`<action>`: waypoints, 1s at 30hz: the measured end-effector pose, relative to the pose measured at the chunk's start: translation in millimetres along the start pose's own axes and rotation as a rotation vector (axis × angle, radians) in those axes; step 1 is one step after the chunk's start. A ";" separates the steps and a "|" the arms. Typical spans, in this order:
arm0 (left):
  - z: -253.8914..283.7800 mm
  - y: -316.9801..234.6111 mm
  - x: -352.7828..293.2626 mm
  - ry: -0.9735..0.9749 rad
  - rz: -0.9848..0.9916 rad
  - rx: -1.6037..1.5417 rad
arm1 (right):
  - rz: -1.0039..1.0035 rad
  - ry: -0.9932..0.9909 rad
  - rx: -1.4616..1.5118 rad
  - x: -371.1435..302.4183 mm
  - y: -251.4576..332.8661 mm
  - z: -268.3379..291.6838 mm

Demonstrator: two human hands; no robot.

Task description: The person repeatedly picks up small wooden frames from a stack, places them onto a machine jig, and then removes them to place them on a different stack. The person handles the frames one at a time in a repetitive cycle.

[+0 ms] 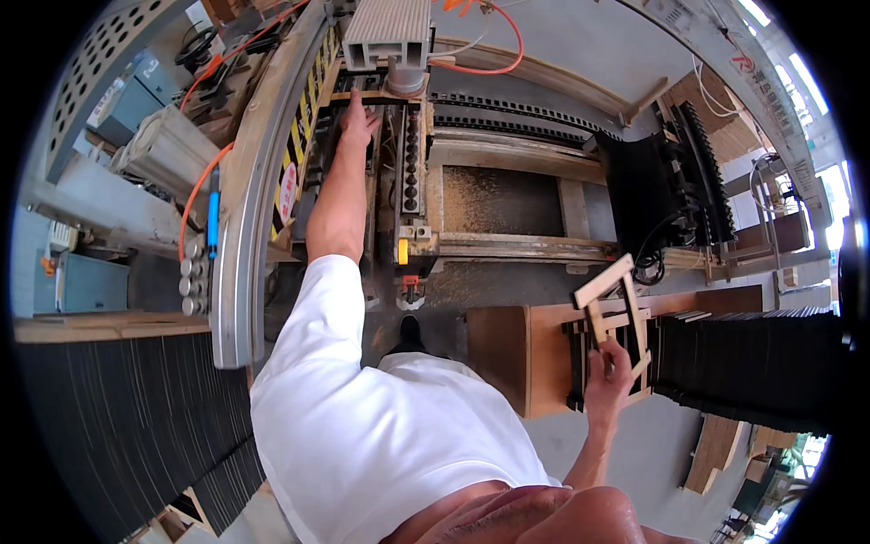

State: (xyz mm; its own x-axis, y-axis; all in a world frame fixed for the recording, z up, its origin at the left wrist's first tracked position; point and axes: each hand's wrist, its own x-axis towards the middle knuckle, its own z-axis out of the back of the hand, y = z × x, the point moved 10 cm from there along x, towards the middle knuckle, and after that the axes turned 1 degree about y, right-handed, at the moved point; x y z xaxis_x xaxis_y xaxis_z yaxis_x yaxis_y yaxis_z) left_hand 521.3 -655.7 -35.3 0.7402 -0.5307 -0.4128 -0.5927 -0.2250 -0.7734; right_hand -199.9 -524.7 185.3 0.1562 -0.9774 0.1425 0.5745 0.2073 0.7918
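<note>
My left arm stretches forward into a machine, where my left hand (pixel 358 124) touches or nearly touches a thin wooden strip with a dark side (pixel 364 96). Its fingers are extended, and they do not appear wrapped round anything. Just right of the strip, a round metal part (pixel 404 80) hangs under a grey ribbed block (pixel 388 38). To the right, my right hand (pixel 609 370) is closed on one side of a small pale wooden frame (pixel 604 283), which it holds tilted. More such frame parts sit behind this hand, partly hidden by it.
A brown wooden box (pixel 498 358) stands right of my legs. Dark stacked panels (pixel 743 367) lie beyond it, with another dark stack (pixel 127 426) at the left. A metal beam (pixel 240 245) and the machine's sawdust-covered bed (pixel 498 201) flank my left arm.
</note>
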 end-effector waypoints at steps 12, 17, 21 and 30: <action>47.6 39.0 -88.6 -0.035 -0.023 -0.155 | 0.645 0.335 -0.098 112.1 150.0 -200.1; 68.9 51.1 -189.3 0.158 0.016 -0.166 | 0.969 0.523 -0.105 131.8 212.6 -320.6; 53.3 54.3 -215.3 0.333 0.014 -0.276 | 1.099 0.608 -0.119 133.9 234.2 -406.1; 73.4 59.5 -216.3 0.142 -0.120 -0.425 | 1.189 0.661 -0.104 131.0 233.5 -450.3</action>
State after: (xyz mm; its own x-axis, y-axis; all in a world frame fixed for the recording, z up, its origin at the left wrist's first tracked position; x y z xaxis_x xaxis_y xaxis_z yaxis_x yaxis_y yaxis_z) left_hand 349.2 -494.3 -27.4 0.7784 -0.5804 -0.2391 -0.6048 -0.5914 -0.5333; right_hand 316.5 -585.5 121.5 0.9293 -0.0115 0.3691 -0.1232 0.9326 0.3393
